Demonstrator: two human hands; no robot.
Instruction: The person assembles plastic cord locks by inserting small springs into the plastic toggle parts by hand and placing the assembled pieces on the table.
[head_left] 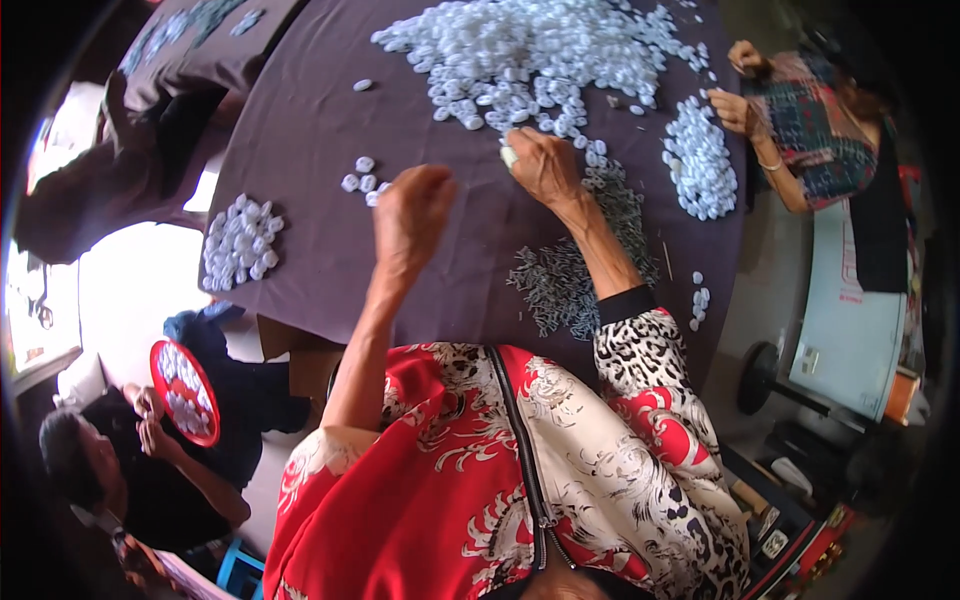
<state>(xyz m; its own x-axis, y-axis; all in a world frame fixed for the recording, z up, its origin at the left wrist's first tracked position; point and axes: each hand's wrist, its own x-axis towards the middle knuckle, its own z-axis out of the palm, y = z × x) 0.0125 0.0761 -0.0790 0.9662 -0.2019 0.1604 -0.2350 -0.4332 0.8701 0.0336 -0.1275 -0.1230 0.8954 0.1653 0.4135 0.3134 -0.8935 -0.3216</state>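
Note:
My left hand [415, 215] is raised over the dark tablecloth with its fingers curled in, slightly blurred; whatever they hold is hidden. Just beyond it lie several small white round plastic pieces [366, 183]. My right hand [550, 172] is closed at the near edge of a large heap of similar white pieces [540, 50]. Something pale [509, 156] shows at its thumb side, and I cannot tell whether it is a piece or a wrapping. Under and beside my right forearm spreads a pile of small thin dark-grey parts [565, 285].
A small white pile [240, 245] sits at the table's left edge, another [700, 160] at the right. A co-worker's hands [740, 112] are beside the right pile. At lower left, another person has a red round tray [185, 393] of white pieces. Loose pieces [699, 300] lie near the right edge.

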